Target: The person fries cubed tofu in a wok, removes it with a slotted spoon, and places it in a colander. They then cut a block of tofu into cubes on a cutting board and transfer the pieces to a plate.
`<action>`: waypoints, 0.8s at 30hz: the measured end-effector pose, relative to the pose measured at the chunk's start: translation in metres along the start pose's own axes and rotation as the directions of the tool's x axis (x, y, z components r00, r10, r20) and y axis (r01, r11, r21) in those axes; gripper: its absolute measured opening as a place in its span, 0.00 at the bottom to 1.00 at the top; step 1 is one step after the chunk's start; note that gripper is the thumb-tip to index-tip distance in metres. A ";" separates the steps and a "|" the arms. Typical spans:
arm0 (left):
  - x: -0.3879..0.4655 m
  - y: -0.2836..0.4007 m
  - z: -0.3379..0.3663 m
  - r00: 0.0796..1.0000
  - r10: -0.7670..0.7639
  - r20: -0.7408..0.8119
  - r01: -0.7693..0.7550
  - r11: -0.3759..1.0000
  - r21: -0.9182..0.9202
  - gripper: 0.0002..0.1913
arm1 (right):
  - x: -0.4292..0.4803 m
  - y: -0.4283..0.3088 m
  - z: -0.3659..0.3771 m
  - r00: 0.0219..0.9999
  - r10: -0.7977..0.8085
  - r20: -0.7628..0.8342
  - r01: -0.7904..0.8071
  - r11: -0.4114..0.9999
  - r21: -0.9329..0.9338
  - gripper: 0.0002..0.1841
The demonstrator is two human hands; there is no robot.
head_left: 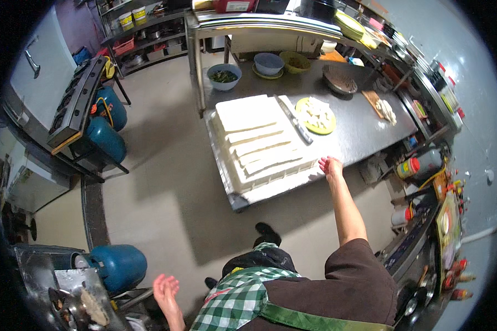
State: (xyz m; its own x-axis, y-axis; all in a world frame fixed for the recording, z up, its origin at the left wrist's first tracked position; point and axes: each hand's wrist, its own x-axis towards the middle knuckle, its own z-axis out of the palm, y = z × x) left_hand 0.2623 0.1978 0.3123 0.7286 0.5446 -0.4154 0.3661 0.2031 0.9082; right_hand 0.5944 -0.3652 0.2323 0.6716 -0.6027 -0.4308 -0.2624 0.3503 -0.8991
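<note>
My right hand [331,166] is held out near the front edge of a steel table [368,124], with nothing in it. Beyond it lies a large white slab [246,112], seemingly tofu, on a white plastic tray [273,180]. The slab's near part is cut into several long strips [261,145]. A knife [294,120] with a dark handle rests along the slab's right side. Right of the knife, a yellow-green plate [319,129] holds white pieces [316,111]. Low at the left, my left hand [166,288] hangs empty beside my body, its fingers apart.
Bowls of greens [224,77] and other food stand farther back on the table. A cutting board [372,102] lies to the right. Blue gas cylinders [107,138] sit under a stove [76,97] at left; another cylinder [122,265] is near my left hand. Burners [414,231] line the right.
</note>
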 end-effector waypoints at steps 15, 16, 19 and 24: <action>-0.056 -0.033 0.209 0.962 -0.268 -0.056 0.274 0.954 0.124 0.16 | 0.204 -0.009 0.017 0.935 0.021 0.355 -0.173 0.898 0.404 0.20; -0.058 -0.034 0.213 0.961 -0.270 -0.064 0.275 0.955 0.113 0.16 | 0.205 -0.008 0.016 0.928 -0.020 0.371 -0.142 0.904 0.404 0.20; -0.065 -0.039 0.226 0.963 -0.263 -0.055 0.268 0.958 0.101 0.15 | 0.210 -0.013 0.010 0.916 -0.056 0.398 -0.132 0.894 0.429 0.21; -0.076 -0.044 0.236 0.957 -0.279 -0.082 0.287 0.950 0.120 0.13 | 0.213 -0.052 -0.019 0.838 -0.121 0.532 -0.051 0.954 0.297 0.22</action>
State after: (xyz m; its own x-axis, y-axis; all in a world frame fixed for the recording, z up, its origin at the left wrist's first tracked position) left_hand 0.3277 -0.0446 0.2921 0.5476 0.5310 -0.6466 0.6269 0.2514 0.7374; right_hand 0.7379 -0.5260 0.1855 0.9632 -0.1660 -0.2114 -0.0789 0.5774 -0.8126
